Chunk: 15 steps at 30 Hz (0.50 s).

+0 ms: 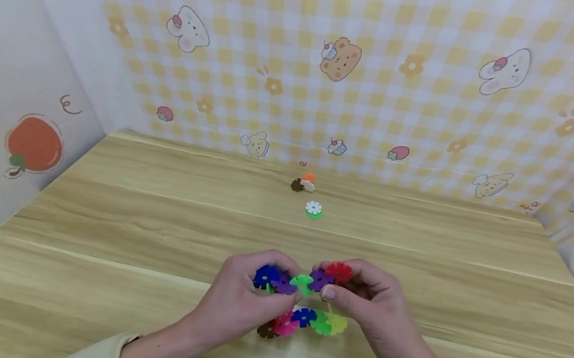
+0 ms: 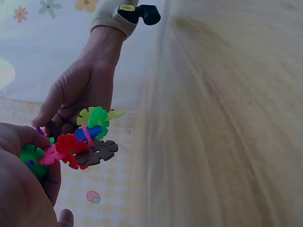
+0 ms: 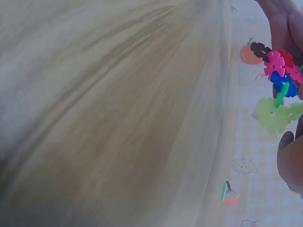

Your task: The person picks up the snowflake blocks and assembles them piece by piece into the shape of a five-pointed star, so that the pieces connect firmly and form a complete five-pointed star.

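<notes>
A chain of notched plastic snowflake discs [image 1: 301, 284] is held up between both hands above the table. My left hand [image 1: 244, 289] pinches it near a purple disc [image 1: 283, 284], beside a blue disc [image 1: 266, 276]. At the other side my right hand [image 1: 380, 302] grips it by another purple disc [image 1: 320, 280] and a red disc [image 1: 339, 271]. Lower down hangs a row with a brown disc [image 2: 105, 152], pink, blue, green and a pale yellow disc [image 3: 272, 115]. Some joints are hidden behind the fingers.
On the wooden table [image 1: 150, 215], a white disc [image 1: 313, 208] overlaps a green one beyond the hands. Farther back lie a brown disc [image 1: 297, 185], an orange disc [image 1: 309, 177] and a pale one together. A patterned cloth [image 1: 297, 107] hangs behind.
</notes>
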Each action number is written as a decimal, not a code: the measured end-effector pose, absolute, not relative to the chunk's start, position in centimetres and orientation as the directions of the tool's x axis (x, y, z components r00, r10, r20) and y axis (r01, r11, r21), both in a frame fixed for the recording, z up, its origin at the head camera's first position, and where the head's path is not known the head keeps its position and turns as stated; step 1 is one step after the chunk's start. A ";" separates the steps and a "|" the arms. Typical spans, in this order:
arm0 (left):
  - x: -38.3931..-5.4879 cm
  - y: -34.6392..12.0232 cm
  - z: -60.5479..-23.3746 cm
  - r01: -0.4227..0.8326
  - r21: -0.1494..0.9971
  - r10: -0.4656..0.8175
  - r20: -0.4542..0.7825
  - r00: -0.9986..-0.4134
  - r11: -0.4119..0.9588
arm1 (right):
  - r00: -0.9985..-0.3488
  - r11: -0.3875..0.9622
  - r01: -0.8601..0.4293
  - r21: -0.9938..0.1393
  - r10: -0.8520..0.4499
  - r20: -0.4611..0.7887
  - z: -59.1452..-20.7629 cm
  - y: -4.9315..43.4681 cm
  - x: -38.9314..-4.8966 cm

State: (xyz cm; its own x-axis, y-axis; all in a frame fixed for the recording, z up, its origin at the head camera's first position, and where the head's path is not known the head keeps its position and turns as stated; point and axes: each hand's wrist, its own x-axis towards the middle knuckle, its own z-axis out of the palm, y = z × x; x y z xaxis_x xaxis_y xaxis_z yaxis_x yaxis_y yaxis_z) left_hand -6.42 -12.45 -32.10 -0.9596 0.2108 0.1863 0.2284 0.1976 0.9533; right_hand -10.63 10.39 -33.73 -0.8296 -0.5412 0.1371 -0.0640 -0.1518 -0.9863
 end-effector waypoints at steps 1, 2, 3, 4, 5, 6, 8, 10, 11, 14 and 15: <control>-6.4 -12.5 -32.2 0.222 0.956 0.210 0.180 -0.961 0.194 | -0.834 -0.134 -0.071 -0.988 -0.536 0.133 -33.7 10.3 -10.6; -6.4 -12.5 -32.2 0.217 0.958 0.208 0.177 -0.962 0.189 | -0.839 -0.112 -0.079 -0.991 -0.530 0.127 -33.7 10.3 -10.5; -6.4 -12.5 -32.3 0.208 0.961 0.203 0.170 -0.964 0.183 | -0.844 -0.096 -0.082 -0.992 -0.523 0.120 -33.6 10.2 -10.6; -6.4 -12.5 -32.4 0.191 0.965 0.193 0.157 -0.969 0.178 | -0.849 -0.085 -0.083 -0.993 -0.516 0.116 -33.6 10.2 -10.6; -6.5 -12.5 -32.4 0.176 0.970 0.183 0.144 -0.972 0.169 | -0.852 -0.084 -0.087 -0.993 -0.510 0.118 -33.6 10.2 -10.7; -6.5 -12.5 -32.5 0.163 0.973 0.174 0.134 -0.976 0.165 | -0.854 -0.087 -0.093 -0.992 -0.506 0.125 -33.7 10.2 -10.8; -6.7 -12.4 -32.6 0.143 0.978 0.158 0.118 -0.980 0.155 | -0.854 -0.099 -0.096 -0.990 -0.504 0.134 -33.8 10.4 -11.0; -6.9 -12.3 -32.7 0.126 0.980 0.147 0.103 -0.984 0.155 | -0.844 -0.118 -0.107 -0.987 -0.514 0.153 -33.9 10.7 -11.2; -7.0 -12.3 -32.7 0.127 0.979 0.149 0.103 -0.983 0.160 | -0.836 -0.121 -0.111 -0.986 -0.525 0.158 -33.9 10.8 -11.2; -7.0 -12.3 -32.7 0.136 0.972 0.165 0.104 -0.981 0.193 | -0.815 -0.114 -0.128 -0.985 -0.554 0.170 -33.9 11.1 -11.1; -7.0 -12.4 -32.6 0.140 0.968 0.175 0.104 -0.979 0.207 | -0.810 -0.111 -0.137 -0.984 -0.559 0.176 -33.9 11.2 -11.1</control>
